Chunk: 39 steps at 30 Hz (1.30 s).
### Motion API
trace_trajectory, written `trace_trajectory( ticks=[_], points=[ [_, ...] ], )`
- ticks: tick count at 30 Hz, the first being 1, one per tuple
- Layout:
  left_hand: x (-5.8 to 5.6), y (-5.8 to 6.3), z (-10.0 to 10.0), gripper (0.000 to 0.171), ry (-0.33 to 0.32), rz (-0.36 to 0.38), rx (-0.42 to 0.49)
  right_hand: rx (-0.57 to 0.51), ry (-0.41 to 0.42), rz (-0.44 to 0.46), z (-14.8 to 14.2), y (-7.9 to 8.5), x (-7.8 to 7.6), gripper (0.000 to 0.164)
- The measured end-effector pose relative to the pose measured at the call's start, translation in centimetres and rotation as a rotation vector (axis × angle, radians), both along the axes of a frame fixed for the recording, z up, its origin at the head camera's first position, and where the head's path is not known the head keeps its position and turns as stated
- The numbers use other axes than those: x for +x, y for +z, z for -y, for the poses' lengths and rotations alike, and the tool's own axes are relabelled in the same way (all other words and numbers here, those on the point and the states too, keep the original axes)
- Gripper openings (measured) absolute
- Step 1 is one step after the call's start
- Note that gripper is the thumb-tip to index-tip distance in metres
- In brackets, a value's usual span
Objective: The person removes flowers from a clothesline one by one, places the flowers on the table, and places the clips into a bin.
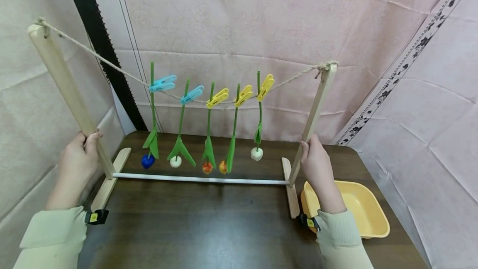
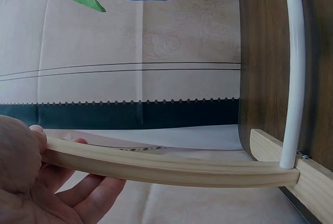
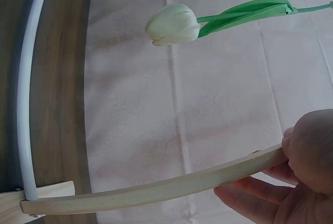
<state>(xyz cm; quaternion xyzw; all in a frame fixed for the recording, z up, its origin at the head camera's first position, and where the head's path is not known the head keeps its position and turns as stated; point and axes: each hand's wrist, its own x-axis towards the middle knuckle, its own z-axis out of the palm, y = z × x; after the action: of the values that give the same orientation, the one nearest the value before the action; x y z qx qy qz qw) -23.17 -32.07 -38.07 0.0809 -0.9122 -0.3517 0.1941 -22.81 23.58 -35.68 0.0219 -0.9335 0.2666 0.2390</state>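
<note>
A wooden rack with a white crossbar [image 1: 201,178] stands on the table. My left hand [image 1: 80,159] grips its left post [image 1: 67,80], the thumb lying on the wood. The right post [image 1: 315,103] is held by my right hand [image 1: 315,161]. Between the post tops sags a rope [image 1: 98,56]. Artificial tulips hang from it head down: a blue tulip [image 1: 148,161], a white tulip [image 1: 175,161], an orange tulip [image 1: 207,167], a yellow-orange tulip [image 1: 223,167] and another white tulip [image 3: 173,25]. Blue clothespins [image 1: 163,83] and yellow clothespins [image 1: 266,87] pinch their stems to the rope.
A yellow plastic basin [image 1: 373,202] sits at the table's right side, partly behind my right forearm. The rack's wooden feet [image 1: 293,196] rest on the dark wooden table [image 1: 209,227]. Pale patterned cloth [image 1: 231,20] hangs behind and at both sides.
</note>
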Motion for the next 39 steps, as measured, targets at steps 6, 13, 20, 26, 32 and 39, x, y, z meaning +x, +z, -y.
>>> trace_trajectory(
  ticks=[6, 13, 20, 26, 32, 39],
  points=[
    [0.4, -0.2, 0.0, 0.052, 0.013, 0.004, -0.007, -0.006, -0.002, 0.013, 0.0, -0.1, 0.4, 0.020],
    [0.5, -0.6, -0.2, 0.051, 0.039, -0.039, -0.011, 0.012, 0.022, -0.019, -0.2, -0.1, 0.7, 0.019],
    [1.1, -0.8, 0.9, 0.050, -0.026, -0.047, -0.041, 0.062, 0.078, 0.021, -0.5, -0.1, 0.3, 0.021],
    [1.7, -0.6, 0.5, 0.049, -0.031, -0.053, 0.097, 0.208, 0.099, 0.130, -1.2, 1.7, 1.1, 0.022],
    [2.4, 0.4, -1.6, 0.048, 0.145, -0.320, 0.223, 0.387, 0.155, 0.197, -1.7, 4.9, 3.0, 0.023],
    [3.5, 2.4, -6.2, 0.049, 0.028, -0.641, 0.125, 0.468, 0.205, 0.003, -1.1, 9.4, 5.0, 0.031]
  ],
)
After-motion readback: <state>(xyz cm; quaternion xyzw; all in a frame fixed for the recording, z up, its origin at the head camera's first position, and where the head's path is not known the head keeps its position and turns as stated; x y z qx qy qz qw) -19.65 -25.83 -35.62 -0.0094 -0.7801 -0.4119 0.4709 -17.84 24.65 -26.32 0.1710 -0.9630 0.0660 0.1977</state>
